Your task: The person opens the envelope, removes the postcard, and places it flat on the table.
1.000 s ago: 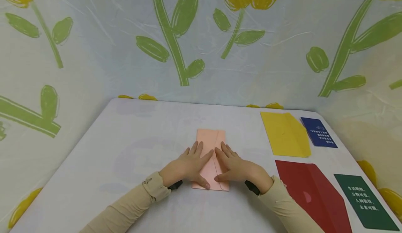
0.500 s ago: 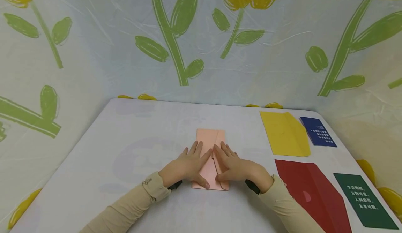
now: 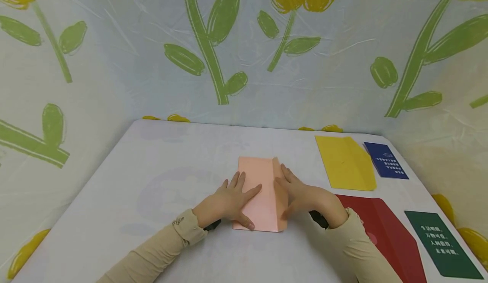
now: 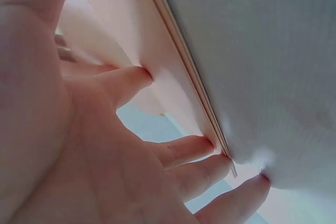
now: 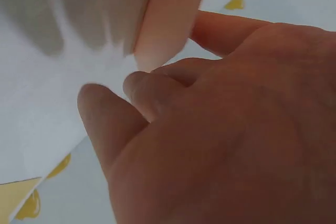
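Centrally placed on the white table (image 3: pixel 171 160), just below the middle of the frame: a pink paper envelope (image 3: pixel 262 206), lying flat, with its long flap (image 3: pixel 281 200) angled out to the right. Steadied on the left half by a left hand (image 3: pixel 228 202), fingers spread wide and gripping nothing. Touched at the flap by a right hand (image 3: pixel 301 194), slightly blurred, fingers apart, no pinch visible. Likely to handle as paper: very light, bendy at the flap, stiffer across the layered body, apt to slide a little, easy to crease or tear. Best pressed flat with spread fingers on the left half, and best taken gently by the flap's free outer edge. Farther right in the frame: a yellow envelope (image 3: pixel 345 164), a blue card (image 3: pixel 386 161), a red envelope (image 3: pixel 386 221) and a green card (image 3: pixel 444 242).
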Motion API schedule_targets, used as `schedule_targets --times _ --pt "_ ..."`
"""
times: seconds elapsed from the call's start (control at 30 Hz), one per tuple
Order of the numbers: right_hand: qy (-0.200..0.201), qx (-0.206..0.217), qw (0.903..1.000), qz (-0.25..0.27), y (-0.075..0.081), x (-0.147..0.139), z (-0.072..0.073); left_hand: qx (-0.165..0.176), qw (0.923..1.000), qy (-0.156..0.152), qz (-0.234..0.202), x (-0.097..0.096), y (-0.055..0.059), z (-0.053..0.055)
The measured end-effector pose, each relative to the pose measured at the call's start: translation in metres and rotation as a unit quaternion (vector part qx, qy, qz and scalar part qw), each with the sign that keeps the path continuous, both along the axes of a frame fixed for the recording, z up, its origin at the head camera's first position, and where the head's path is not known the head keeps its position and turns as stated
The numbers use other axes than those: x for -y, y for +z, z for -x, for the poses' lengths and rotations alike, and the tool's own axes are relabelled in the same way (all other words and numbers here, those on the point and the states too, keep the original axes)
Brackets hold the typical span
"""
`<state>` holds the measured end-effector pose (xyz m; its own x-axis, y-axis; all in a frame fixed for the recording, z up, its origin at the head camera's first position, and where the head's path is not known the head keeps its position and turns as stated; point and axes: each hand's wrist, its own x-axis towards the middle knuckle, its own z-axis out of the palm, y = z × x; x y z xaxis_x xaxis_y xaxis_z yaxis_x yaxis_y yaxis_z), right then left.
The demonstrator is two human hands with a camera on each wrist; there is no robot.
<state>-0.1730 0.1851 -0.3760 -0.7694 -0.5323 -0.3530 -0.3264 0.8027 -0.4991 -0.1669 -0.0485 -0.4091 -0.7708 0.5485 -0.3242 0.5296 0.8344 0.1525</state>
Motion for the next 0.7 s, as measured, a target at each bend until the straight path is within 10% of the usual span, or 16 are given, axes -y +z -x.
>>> schedule_targets --times 0.7 --pt "-0.004 0.023 0.9996 -0.018 -0.014 0.005 0.004 0.001 1.0 -0.001 -0.008 0.0 0.0 0.001"
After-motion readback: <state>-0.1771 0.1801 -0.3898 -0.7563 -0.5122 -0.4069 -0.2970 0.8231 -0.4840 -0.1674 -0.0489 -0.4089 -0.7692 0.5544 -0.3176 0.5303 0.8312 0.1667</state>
